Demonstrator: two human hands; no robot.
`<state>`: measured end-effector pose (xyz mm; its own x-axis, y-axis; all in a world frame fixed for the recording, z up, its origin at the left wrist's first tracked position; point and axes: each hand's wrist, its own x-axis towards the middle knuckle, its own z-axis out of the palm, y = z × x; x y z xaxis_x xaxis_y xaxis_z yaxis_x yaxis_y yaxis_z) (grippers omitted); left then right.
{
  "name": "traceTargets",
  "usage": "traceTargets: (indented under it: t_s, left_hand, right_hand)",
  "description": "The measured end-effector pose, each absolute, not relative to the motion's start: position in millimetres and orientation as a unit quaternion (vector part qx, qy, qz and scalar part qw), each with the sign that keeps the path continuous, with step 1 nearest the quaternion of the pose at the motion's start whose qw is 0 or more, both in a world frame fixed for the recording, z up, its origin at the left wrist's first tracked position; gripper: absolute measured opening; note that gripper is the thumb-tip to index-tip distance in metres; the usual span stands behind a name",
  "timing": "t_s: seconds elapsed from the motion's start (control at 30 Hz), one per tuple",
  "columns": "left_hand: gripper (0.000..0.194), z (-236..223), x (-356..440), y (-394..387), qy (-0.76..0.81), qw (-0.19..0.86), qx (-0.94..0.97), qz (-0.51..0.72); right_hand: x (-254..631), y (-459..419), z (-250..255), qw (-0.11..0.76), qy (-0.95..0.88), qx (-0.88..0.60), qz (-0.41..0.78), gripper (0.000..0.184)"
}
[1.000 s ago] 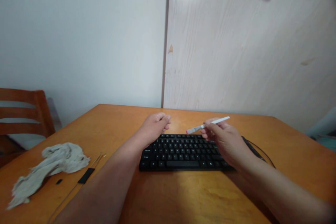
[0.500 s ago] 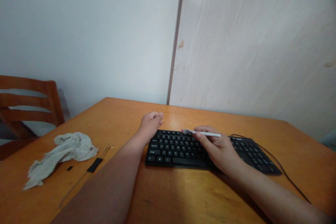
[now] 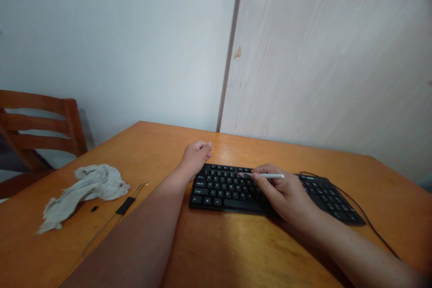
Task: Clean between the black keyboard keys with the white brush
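A glossy orange-brown wooden table [image 3: 236, 252] bore a long black keyboard [image 3: 222, 186]. The right hand [image 3: 283, 191] pinched a slim white-handled brush [image 3: 274, 176], its pink-tipped grey head directed leftward over the upper key rows; contact with the keys was indiscernible. The left hand [image 3: 196, 156], fingers curled, lay at the keyboard's far left corner. A thin black cable [image 3: 374, 229] curved past the right end. Farther left lay a crumpled pale-grey cloth [image 3: 92, 183], a small black piece [image 3: 95, 209] and a black rectangular block with thin prongs [image 3: 125, 205]. A reddish-brown slatted wooden chair [image 3: 37, 122] stood beyond.
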<state>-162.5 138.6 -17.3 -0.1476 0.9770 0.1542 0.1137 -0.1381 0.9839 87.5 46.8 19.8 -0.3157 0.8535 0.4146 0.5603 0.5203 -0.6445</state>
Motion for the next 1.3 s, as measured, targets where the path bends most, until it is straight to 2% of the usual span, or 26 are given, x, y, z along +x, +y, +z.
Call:
traceTargets:
  t_s: [0.9, 1.07, 1.17, 1.3]
  left_hand:
    - [0.034, -21.5, -164.0, 142.6, 0.525, 0.38, 0.539, 0.539]
    - [0.033, -22.7, -164.1, 143.6, 0.522, 0.383, 0.54, 0.538]
    - [0.033, -24.2, -164.4, 145.4, 0.523, 0.379, 0.544, 0.536]
    - [0.031, -24.3, -163.6, 145.3, 0.522, 0.383, 0.54, 0.537]
  right_hand:
    - [96.6, 28.5, 41.0, 0.291, -0.817, -0.459, 0.193, 0.014]
    - [98.7, 30.9, 41.4, 0.368, -0.76, -0.445, 0.298, 0.018]
    - [95.9, 35.4, 38.6, 0.416, -0.751, -0.437, 0.269, 0.018]
    - [89.2, 40.9, 29.5, 0.427, -0.775, -0.42, 0.204, 0.016]
